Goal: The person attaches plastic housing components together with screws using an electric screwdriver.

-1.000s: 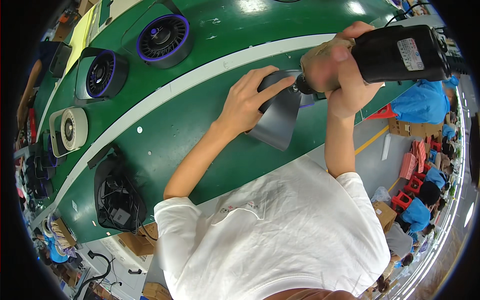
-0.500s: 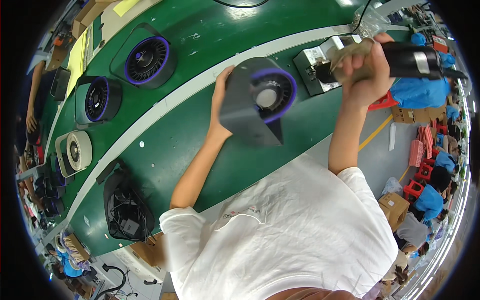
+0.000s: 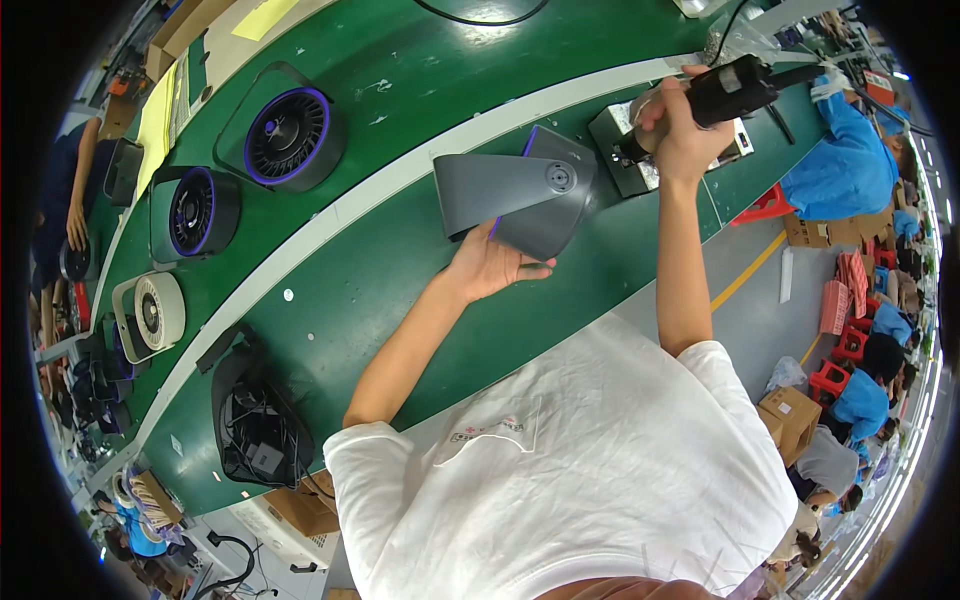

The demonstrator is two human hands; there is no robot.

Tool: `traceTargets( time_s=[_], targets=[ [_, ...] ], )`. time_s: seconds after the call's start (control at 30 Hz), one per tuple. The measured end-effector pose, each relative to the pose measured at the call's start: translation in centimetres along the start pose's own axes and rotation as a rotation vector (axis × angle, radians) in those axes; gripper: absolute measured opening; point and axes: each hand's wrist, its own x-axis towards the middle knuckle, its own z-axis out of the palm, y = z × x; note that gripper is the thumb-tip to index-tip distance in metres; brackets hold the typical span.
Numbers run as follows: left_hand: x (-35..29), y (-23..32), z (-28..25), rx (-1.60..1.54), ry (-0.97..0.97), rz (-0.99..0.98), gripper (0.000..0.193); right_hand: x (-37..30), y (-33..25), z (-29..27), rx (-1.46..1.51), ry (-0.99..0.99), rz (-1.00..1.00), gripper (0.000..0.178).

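Observation:
My left hand (image 3: 483, 270) is palm up under a dark grey fan (image 3: 560, 205) with a purple rim and holds it by its lower edge. The fan lies on its side above the green bench. Its flat stand arm (image 3: 490, 190) faces up, and a round pivot with small holes shows at the arm's end. In my right hand (image 3: 690, 135) is a black electric screwdriver (image 3: 735, 92), its fingers wrapped round the body. The tool slants down to the left, with its front end over a silver metal box (image 3: 630, 175); the box's top is partly hidden.
Beyond a pale strip stand two purple-rimmed fans (image 3: 290, 138) (image 3: 192, 212) and a cream fan (image 3: 158, 310). A black bag (image 3: 255, 420) with cables lies at the left. A clear plastic bag (image 3: 738, 45) sits behind the metal box. Blue-clad people (image 3: 845, 165) are at the right.
The fan has turned from grille showing to its stand arm and pivot facing up. My left hand has shifted underneath it. The screwdriver has moved left and tilted, front end down towards the box.

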Motion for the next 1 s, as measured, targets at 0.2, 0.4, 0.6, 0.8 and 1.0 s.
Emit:
traceTargets(
  time_s=[0.2,0.4,0.6,0.8,1.0],
  targets=[
    [-0.1,-0.1,0.1,0.076,0.014,0.003,0.059,0.4,-7.8,1.9,0.179,-0.131,0.037,0.028],
    [-0.4,-0.2,0.5,0.085,0.061,0.026,0.059,-1.1,-9.4,5.3,0.392,-0.281,0.006,0.028],
    [0.0,-0.3,1.1,0.102,0.075,0.014,0.057,-2.1,-8.9,5.8,0.261,-0.248,0.024,0.027],
    [-0.1,-0.3,1.6,0.102,0.044,0.022,0.056,-2.7,-9.0,6.4,0.249,-0.317,0.010,0.025],
    [-0.2,-0.3,1.8,0.084,-0.020,0.015,0.056,-3.1,-9.5,6.6,0.192,-0.339,0.026,0.022]
  ],
)
